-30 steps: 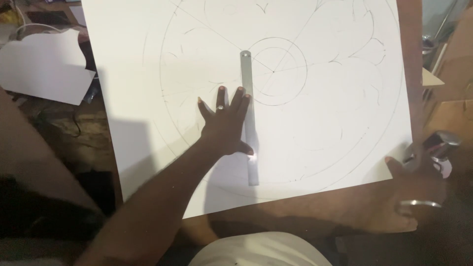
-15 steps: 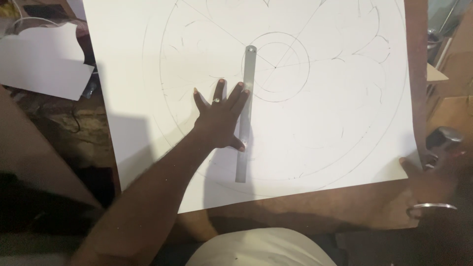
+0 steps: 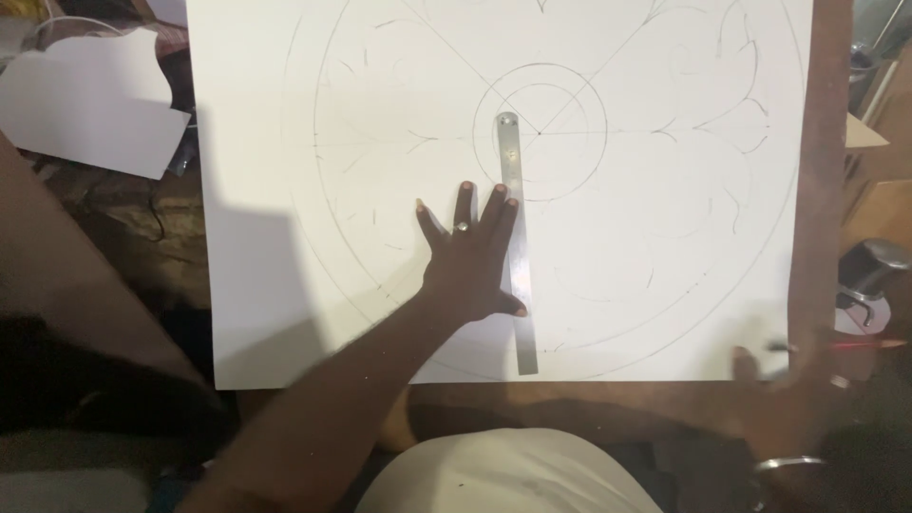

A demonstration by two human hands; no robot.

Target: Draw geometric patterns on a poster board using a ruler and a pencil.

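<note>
Pressing left hand (image 3: 472,261) pins ruler (image 3: 516,242) mid-sheet (image 3: 285,237); right hand (image 3: 793,380) blurred at edge.

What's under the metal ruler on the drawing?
The metal ruler lies on the white paper, crossing pencilled circles. The left hand presses its edge; lines directly beneath it are hidden.

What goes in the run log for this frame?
left hand: flat, pressing ruler | right hand: blurred, at paper corner | drawing: pencilled circles

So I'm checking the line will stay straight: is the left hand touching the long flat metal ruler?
Touching. The head view shows the left hand spread flat on the white paper sheet, its fingertips and thumb overlapping the metal ruler.
</note>
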